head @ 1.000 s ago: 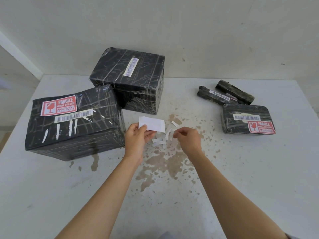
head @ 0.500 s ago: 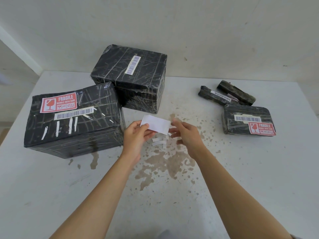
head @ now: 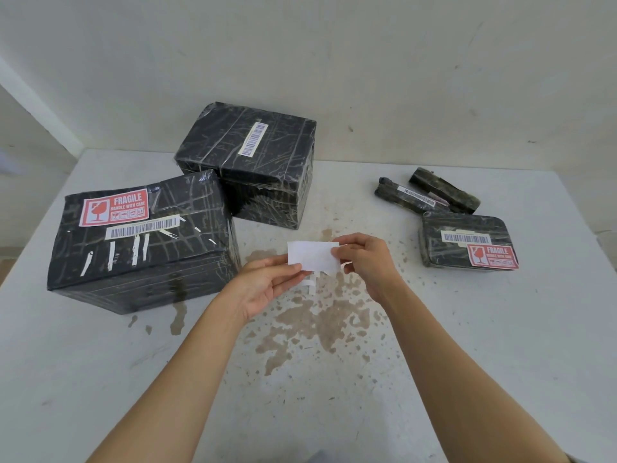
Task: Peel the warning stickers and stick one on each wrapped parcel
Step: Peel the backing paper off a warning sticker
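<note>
Stained table [head: 500,345] beneath left hand [head: 263,284], palm up, and right hand [head: 369,262], both pinch-tight on white sticker [head: 312,257].

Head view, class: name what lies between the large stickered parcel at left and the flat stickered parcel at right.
The left hand and right hand pinch a white sticker sheet over the stained table, per the head view.

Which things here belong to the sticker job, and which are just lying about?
Job: sticker sheet, pinched by left hand and right hand; unstickered rear parcel; slim barcoded parcel; slim parcel behind it; already stickered large parcel and flat parcel.
Lying about: paper strips below the sheet; brown stains on the table.
</note>
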Available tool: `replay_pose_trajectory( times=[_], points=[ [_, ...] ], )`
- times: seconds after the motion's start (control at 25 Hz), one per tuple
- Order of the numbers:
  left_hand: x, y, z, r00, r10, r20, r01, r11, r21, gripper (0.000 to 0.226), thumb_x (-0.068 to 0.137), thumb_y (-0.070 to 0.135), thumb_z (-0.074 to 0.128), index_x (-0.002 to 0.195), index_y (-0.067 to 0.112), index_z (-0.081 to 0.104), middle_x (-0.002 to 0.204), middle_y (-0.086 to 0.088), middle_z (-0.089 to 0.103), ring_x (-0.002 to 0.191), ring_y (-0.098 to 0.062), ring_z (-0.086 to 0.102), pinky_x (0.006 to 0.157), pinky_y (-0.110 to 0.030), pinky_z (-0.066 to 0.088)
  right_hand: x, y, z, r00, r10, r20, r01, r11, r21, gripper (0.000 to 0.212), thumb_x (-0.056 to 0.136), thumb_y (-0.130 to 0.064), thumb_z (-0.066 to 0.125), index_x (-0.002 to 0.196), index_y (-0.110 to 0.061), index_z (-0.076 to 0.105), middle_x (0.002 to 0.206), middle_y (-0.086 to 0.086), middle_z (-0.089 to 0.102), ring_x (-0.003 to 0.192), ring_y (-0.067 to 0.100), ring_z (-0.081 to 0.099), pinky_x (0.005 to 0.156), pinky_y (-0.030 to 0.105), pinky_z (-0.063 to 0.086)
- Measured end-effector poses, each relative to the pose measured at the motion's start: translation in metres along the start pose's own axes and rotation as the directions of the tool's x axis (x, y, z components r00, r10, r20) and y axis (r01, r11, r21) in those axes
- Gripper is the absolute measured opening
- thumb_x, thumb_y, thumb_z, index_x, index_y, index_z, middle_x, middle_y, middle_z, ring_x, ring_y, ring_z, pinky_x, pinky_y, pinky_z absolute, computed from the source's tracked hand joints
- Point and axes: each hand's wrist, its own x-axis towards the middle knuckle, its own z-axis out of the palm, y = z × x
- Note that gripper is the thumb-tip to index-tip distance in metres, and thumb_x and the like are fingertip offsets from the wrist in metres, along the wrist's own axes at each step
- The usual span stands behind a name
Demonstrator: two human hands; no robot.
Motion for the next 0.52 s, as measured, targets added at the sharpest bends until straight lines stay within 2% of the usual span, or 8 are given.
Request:
replay_pose_trajectory(
  times=[0.16,0.32,0.44,0.52],
  points=[
    [-0.0026,0.0006,0.0038,0.995,-0.058,0.087,0.063,0.996,-0.065,0.030,0.081,-0.009,0.058,0.112,-0.007,0.060,0.105,-0.023,0.069,0.086,-0.023,0.072,0.076,-0.026,0.058,-0.0023,-0.0027,0.0021,1.000,-0.020,-0.022,0.021,0.999,0.035,0.009,0.082,0.004,0.062,0.087,-0.002,0.067,0.077,0.003,0.064,0.061,0.015,0.054,0.048,0.021,0.042],
    [-0.0033,-0.0039,0.0057,0.992,-0.046,0.117,0.063,0.988,-0.143,0.027,0.085,-0.013,0.052,0.109,-0.005,0.061,0.101,-0.022,0.070,0.087,-0.022,0.072,0.078,-0.026,0.057,-0.0048,-0.0019,0.0058,0.998,-0.010,-0.069,0.016,0.996,0.083,0.007,0.082,0.004,0.063,0.086,-0.001,0.066,0.079,0.003,0.064,0.059,0.015,0.051,0.047,0.019,0.041],
    [-0.0053,-0.0052,0.0036,0.995,-0.020,0.100,0.031,0.993,-0.111,0.030,0.082,-0.012,0.055,0.110,-0.004,0.061,0.104,-0.019,0.070,0.091,-0.019,0.071,0.078,-0.024,0.057,-0.0065,-0.0038,0.0028,0.995,-0.005,-0.102,0.018,0.992,0.121,0.005,0.081,0.003,0.065,0.083,-0.002,0.065,0.077,0.007,0.064,0.053,0.016,0.050,0.050,0.022,0.044],
    [-0.0071,-0.0082,0.0074,0.998,0.014,0.062,-0.010,0.998,-0.054,0.030,0.079,-0.002,0.065,0.110,-0.001,0.064,0.105,-0.015,0.071,0.093,-0.018,0.071,0.078,-0.023,0.057,-0.0102,-0.0069,0.0022,0.995,-0.014,-0.099,0.032,0.984,0.178,0.006,0.080,0.003,0.067,0.078,-0.002,0.064,0.070,0.009,0.065,0.049,0.017,0.054,0.049,0.022,0.047]
  ],
)
